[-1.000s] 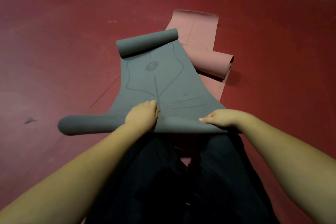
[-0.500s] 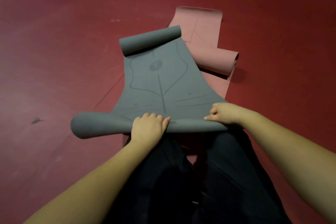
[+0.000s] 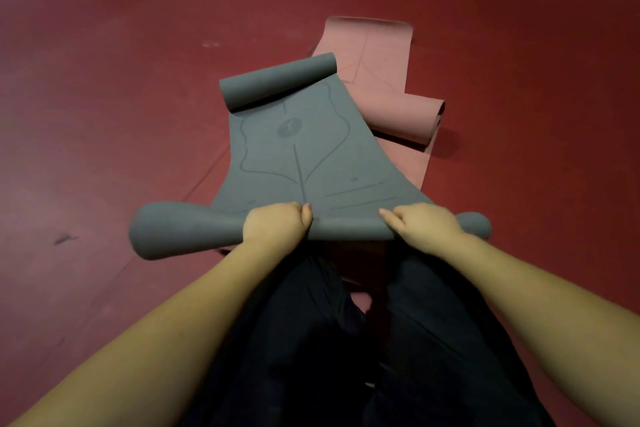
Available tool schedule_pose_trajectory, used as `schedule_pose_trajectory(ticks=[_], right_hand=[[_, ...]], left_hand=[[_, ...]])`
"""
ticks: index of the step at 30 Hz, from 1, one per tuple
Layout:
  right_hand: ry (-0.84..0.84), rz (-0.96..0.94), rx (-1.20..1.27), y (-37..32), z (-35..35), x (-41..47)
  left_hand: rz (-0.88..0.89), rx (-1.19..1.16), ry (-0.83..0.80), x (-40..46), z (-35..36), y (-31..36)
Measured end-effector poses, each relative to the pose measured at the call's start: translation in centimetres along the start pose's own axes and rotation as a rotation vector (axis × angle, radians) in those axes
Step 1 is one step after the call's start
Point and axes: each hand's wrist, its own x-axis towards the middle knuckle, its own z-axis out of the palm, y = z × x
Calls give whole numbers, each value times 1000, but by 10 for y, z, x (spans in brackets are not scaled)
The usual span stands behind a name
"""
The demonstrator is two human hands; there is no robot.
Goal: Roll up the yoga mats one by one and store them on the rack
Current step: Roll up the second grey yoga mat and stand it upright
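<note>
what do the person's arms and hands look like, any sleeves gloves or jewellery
Both forearms are bare right up to the frame edge, so no sleeves show. The left hand and right hand wear no gloves, and no rings, watch or wristbands are visible on the parts in view. The only clothing seen is dark trousers on the legs below the arms.

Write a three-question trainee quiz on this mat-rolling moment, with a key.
1. True or false: the far end of the grey mat lies flat.
2. Which mat lies underneath? A) pink mat B) grey mat
3. Fill in: both the left hand and the right hand grip the mat's ____ roll.

Key: 1 false, it is curled; 2 A; 3 near.
</note>
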Motion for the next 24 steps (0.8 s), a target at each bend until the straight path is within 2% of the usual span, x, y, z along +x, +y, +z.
schedule_pose_trajectory(ticks=[3,5,7,9,12,17,21,24], right_hand=[[-132,-7,94,5,-38,13],[-229,-15,122,5,-53,15],[-370,-6,113,1,-54,13],[-487,0,72,-4,-44,10],[-542,-14,16,-10,-30,11],[-532,21,-27,-7,-20,22],[-523,18,-26,0,-16,24],[-501,33,-29,1,-17,22]], left_hand=[[-17,-21,29,5,-18,-2],[-5,-6,-27,1,-24,-2],[-13,-12,-153,-3,-17,1],[-96,-36,-319,-4,-6,1],[-156,-78,-427,-8,6,1],[-232,-184,-272,-14,1,-3],[-129,46,-51,-28,1,-22],[-140,64,19,-43,4,-45]])
